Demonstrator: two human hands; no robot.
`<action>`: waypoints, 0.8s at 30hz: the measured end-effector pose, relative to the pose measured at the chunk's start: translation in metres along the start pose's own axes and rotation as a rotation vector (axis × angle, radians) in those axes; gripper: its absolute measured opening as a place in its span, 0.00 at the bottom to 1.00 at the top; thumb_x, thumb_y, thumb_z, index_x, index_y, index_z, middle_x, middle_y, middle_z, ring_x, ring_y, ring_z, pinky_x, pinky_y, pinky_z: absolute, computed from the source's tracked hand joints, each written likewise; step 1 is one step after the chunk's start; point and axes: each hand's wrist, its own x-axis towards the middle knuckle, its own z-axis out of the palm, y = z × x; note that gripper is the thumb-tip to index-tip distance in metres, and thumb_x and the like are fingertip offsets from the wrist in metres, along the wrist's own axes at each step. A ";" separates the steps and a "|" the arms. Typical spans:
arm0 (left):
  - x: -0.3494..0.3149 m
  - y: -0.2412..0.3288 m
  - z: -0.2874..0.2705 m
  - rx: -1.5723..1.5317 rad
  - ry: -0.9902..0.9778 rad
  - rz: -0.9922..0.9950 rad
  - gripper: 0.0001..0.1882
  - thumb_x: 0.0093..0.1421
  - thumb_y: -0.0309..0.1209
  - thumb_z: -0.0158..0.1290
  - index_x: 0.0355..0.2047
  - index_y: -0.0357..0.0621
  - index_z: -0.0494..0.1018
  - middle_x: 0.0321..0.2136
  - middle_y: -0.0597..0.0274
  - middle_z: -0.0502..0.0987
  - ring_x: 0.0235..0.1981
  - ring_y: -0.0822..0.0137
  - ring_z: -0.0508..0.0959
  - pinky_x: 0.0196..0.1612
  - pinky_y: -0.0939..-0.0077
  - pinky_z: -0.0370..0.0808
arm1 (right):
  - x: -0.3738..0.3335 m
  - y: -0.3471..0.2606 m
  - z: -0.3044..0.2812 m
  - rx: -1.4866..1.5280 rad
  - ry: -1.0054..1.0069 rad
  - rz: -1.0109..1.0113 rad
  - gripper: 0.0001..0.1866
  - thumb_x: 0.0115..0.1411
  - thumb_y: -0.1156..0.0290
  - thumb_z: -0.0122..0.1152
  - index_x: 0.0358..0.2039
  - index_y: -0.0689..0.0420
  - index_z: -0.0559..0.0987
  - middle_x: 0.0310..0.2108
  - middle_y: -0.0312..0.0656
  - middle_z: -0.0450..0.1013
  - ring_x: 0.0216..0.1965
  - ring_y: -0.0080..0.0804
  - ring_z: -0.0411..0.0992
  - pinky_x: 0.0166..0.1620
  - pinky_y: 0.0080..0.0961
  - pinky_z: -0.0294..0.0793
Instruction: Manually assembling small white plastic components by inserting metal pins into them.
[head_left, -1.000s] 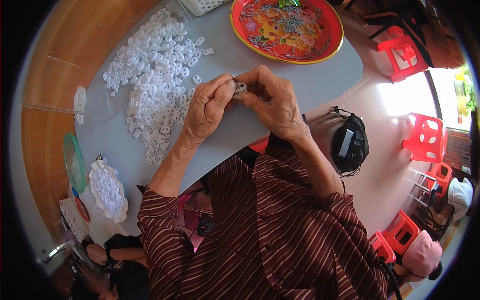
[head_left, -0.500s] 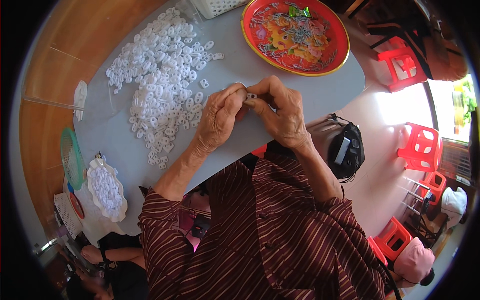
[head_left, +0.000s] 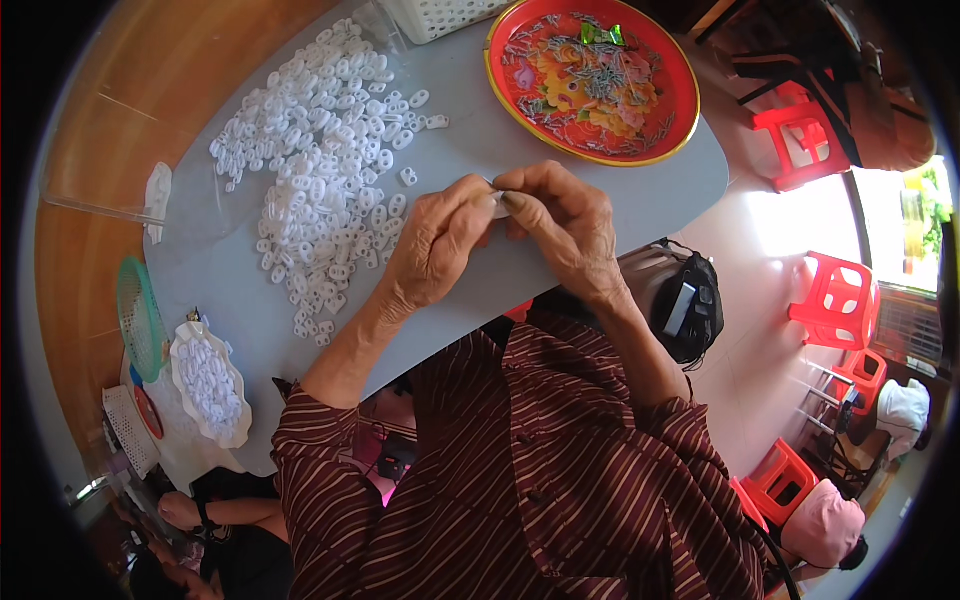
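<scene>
Both my hands meet above the table, pinching one small white plastic piece (head_left: pixel 501 203) between the fingertips. My left hand (head_left: pixel 437 238) grips its left side, and my right hand (head_left: pixel 565 225) closes on it with thumb and forefinger. Most of the piece is hidden by the fingers. To the left of my hands spreads a large heap of white oval plastic pieces with two holes (head_left: pixel 325 165). Beyond my right hand stands a red round tray (head_left: pixel 545 140) with a gold rim and flower print, holding many small metal screws or pins (head_left: pixel 610 75) and a green wrapper (head_left: pixel 602 36).
At the left end of the grey table (head_left: pixel 400 345) sit a white scalloped dish (head_left: pixel 240 425) of white pieces and a green mesh basket (head_left: pixel 140 310). A white perforated basket (head_left: pixel 440 18) stands at the back. Another person's arm (head_left: pixel 235 512) shows at lower left; red stools (head_left: pixel 835 300) stand right.
My right thumb has shifted over the white piece, covering more of it. Both hands stay together at nearly the same place.
</scene>
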 end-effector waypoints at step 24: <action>0.017 0.000 -0.051 -0.127 0.384 0.007 0.19 0.66 0.41 0.37 0.32 0.39 0.69 0.21 0.63 0.72 0.25 0.75 0.69 0.36 0.79 0.65 | 0.081 -0.043 -0.003 -0.771 -0.332 -0.396 0.07 0.54 0.76 0.58 0.32 0.64 0.78 0.25 0.45 0.74 0.26 0.28 0.74 0.32 0.23 0.73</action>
